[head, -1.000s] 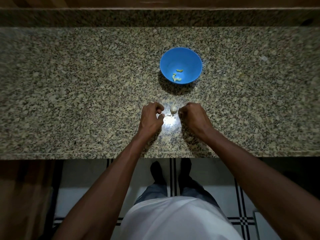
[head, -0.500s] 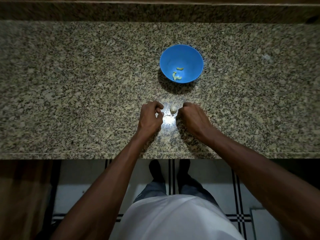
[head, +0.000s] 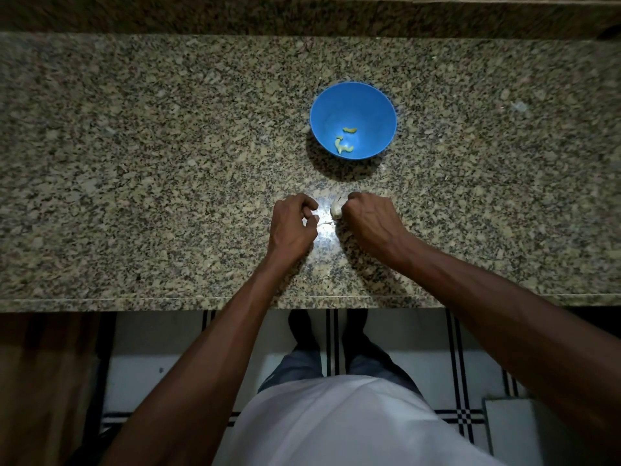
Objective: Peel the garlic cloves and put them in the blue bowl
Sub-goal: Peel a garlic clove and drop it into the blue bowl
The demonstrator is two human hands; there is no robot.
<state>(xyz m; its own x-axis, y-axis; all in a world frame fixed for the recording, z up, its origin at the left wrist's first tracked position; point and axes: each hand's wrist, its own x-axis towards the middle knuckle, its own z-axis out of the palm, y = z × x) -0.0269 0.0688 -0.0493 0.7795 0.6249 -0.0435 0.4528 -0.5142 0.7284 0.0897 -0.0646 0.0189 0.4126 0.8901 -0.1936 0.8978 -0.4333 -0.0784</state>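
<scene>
A blue bowl (head: 353, 105) stands on the granite counter (head: 151, 169) and holds a few peeled yellowish cloves (head: 343, 145). Just in front of it lies a white garlic piece (head: 336, 207) in a bright patch of light. My right hand (head: 368, 222) is curled beside it, its fingertips gripping the garlic's right side. My left hand (head: 294, 222) is curled a little to the left, its fingertips pinching a thin white strip of skin (head: 323, 224) that trails from the garlic.
The counter's front edge (head: 201, 299) runs just under my wrists. A raised granite backsplash (head: 302, 15) closes off the far side. Below are a tiled floor (head: 386, 334), my feet and my white shirt.
Both hands stay at the garlic. My right hand has closed in on it and my left hand has drawn slightly away, pulling out a strip of skin.
</scene>
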